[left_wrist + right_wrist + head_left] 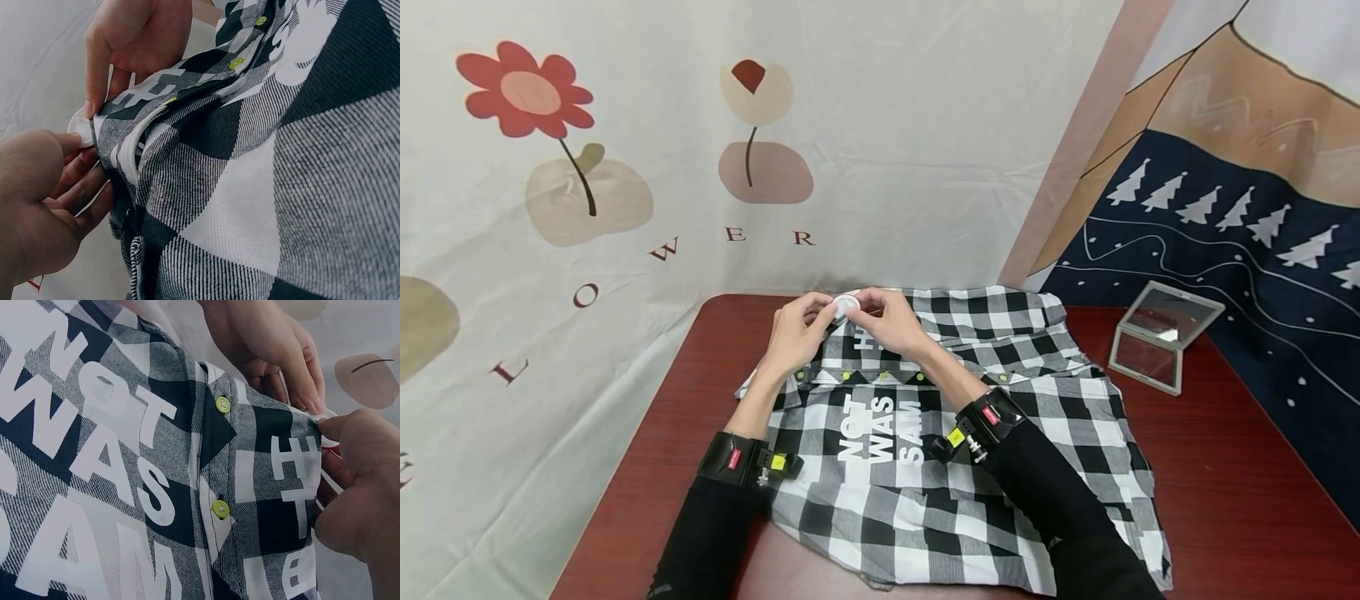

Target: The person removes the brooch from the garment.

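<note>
A black-and-white checked shirt [970,433] with white lettering lies flat on the red-brown table [1225,467]. Its far end is the collar, where a white rounded edge [846,306] stands up. My left hand [823,313] and right hand [865,307] meet there, and both pinch that white collar edge. In the left wrist view, my left hand [75,159] holds the white edge [80,131] by thumb and fingers, and the right hand [100,94] grips it from above. In the right wrist view, my right hand [331,434] pinches the collar beside the left hand [300,394]. Yellow-green buttons [222,404] run down the placket.
An open folding mirror [1161,337] stands on the table at the back right, apart from the shirt. Printed cloth backdrops hang close behind the table's far edge and to both sides. Bare tabletop shows left and right of the shirt.
</note>
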The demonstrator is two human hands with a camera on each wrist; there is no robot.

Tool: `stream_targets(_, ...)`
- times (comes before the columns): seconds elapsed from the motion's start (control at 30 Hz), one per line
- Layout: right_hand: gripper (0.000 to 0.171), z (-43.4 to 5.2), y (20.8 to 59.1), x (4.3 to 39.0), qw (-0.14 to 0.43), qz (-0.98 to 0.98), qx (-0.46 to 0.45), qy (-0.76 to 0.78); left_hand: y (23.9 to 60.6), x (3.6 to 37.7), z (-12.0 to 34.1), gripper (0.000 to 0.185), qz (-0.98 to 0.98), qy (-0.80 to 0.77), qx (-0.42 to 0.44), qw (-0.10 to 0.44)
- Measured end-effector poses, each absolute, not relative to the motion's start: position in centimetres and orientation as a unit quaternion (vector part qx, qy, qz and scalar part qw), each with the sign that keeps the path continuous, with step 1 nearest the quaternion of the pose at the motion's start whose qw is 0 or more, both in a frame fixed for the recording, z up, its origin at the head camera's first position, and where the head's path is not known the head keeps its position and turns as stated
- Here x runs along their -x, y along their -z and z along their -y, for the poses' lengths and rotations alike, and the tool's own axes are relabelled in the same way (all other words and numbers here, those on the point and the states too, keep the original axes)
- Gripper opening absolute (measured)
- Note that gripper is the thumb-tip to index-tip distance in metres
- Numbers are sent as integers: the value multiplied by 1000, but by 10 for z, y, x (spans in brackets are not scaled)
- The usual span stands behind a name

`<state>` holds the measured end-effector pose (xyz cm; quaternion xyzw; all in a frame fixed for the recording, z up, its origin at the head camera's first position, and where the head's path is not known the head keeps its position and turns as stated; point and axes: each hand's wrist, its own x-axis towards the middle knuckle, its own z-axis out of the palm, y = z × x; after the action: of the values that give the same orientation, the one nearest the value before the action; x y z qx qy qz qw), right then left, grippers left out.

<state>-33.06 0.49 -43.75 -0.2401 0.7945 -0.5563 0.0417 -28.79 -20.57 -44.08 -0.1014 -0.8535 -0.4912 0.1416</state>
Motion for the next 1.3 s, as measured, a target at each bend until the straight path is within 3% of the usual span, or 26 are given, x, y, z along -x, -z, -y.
stream_targets(0.43,28,-9,436,330,28,-790,246,561,440,285,206,26,855,487,113,138)
stream_targets(0.77,25,-16,432,333,-21,-798,268,539,440,286,207,25,860,475,117,145)
stream_targets(1.3,17,-16,434,337,-37,-811,290,507,438,285,207,26,867,461,123,145)
